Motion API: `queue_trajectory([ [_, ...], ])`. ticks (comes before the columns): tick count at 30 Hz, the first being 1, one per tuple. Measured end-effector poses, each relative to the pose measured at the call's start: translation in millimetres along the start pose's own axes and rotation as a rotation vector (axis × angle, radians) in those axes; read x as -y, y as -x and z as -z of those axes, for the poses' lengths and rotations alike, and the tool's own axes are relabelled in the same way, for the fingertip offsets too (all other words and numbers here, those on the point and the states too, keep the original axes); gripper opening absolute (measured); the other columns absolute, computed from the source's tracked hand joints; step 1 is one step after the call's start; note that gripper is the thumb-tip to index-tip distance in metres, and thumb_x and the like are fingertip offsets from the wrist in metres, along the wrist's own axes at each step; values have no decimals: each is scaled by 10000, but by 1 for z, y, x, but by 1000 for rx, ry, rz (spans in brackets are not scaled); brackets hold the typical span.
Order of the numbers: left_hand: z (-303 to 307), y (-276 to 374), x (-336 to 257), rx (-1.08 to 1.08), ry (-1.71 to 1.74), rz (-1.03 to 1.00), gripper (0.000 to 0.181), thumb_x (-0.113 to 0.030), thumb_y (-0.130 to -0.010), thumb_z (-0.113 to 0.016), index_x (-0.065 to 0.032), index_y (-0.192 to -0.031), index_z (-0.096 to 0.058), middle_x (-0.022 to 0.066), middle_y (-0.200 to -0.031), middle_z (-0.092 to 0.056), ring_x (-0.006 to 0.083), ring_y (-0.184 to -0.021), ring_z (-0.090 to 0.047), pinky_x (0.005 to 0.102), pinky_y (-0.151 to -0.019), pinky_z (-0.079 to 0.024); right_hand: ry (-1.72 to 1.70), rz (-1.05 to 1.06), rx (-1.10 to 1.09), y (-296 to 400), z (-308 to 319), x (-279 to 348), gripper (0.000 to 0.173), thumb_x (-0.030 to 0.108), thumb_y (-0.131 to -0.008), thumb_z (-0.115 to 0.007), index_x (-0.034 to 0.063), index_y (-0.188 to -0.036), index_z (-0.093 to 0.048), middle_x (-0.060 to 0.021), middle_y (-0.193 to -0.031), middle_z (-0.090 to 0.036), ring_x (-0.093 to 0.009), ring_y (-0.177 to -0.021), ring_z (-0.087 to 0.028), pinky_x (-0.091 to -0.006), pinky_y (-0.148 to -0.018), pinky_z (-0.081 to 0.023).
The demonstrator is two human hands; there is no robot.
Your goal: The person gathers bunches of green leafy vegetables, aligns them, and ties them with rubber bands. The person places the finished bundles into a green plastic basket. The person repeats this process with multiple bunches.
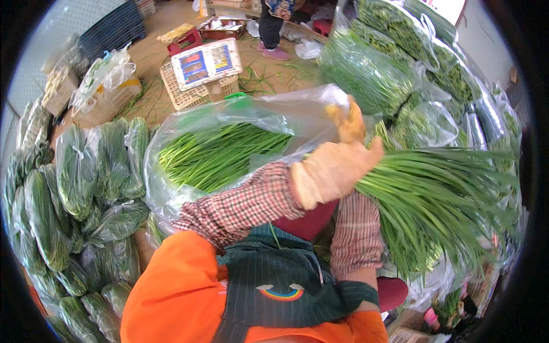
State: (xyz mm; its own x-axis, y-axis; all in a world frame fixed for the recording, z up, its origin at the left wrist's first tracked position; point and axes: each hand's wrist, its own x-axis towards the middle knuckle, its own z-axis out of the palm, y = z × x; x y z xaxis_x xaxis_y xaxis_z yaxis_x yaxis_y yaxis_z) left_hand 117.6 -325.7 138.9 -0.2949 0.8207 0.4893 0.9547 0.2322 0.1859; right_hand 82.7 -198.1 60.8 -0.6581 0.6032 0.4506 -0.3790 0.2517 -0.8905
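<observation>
A clear plastic bag (156,171) lies open before me with green garlic chives (223,154) inside, their pale ends to the left. My left hand (330,171), in a tan glove, reaches across over my right forearm. It closes around the pale stems of a loose bunch of garlic chives (433,197), whose leaves fan out to the right; its fingers are mostly hidden. Beyond it, my right hand (351,123), in an orange-yellow glove and blurred, pinches the crumpled right edge of the bag. My left glove hides the right wrist.
Bagged green vegetables (77,171) are piled at left. More bagged greens (369,64) are stacked at right. A digital scale (208,64) leans on a yellow crate (184,94) ahead. A person (271,30) stands at the back. Loose leaves litter the floor.
</observation>
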Motion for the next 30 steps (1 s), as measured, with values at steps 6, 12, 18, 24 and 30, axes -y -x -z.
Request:
queue_trajectory([
  [6,-9,150,164,0,156,374,669,-180,-723,-634,-56,-1303,-323,184,-1078,-560,314,-975,-566,380,-813,-470,-626,-519,482,-79,15,-8,246,235,-849,-548,26,-959,-618,-56,-780,-627,-109,-579,-526,-255,-507,-415],
  [12,-4,277,218,670,-221,1133,678,-142,-596,-735,-80,-1173,-383,217,-1011,-577,351,-982,-565,431,-850,-459,-251,-502,357,-75,-3,10,176,158,-817,-574,20,-924,-595,-87,-792,-652,-98,-519,-502,-212,-464,-375],
  [18,14,284,231,663,-269,1059,809,-246,-511,-798,-96,-1194,-390,198,-1093,-552,314,-1045,-536,393,-895,-435,-27,-467,632,-74,-11,36,199,198,-780,-639,17,-855,-603,-122,-788,-670,-80,-470,-460,-213,-418,-336],
  [24,55,308,253,530,110,991,717,-300,-547,-786,-83,-1175,-517,133,-1170,-545,277,-1115,-491,359,-962,-368,-191,-306,456,-74,2,91,217,199,-801,-540,12,-901,-587,-70,-734,-601,-125,-570,-566,-219,-465,-470],
  [30,122,362,315,647,-609,1325,284,-272,-702,-643,-95,-924,-655,102,-937,-644,270,-895,-611,374,-772,-487,-340,-522,328,-93,-43,91,188,51,-811,-514,-46,-968,-548,-50,-682,-561,-34,-378,-342,-191,-490,-419],
])
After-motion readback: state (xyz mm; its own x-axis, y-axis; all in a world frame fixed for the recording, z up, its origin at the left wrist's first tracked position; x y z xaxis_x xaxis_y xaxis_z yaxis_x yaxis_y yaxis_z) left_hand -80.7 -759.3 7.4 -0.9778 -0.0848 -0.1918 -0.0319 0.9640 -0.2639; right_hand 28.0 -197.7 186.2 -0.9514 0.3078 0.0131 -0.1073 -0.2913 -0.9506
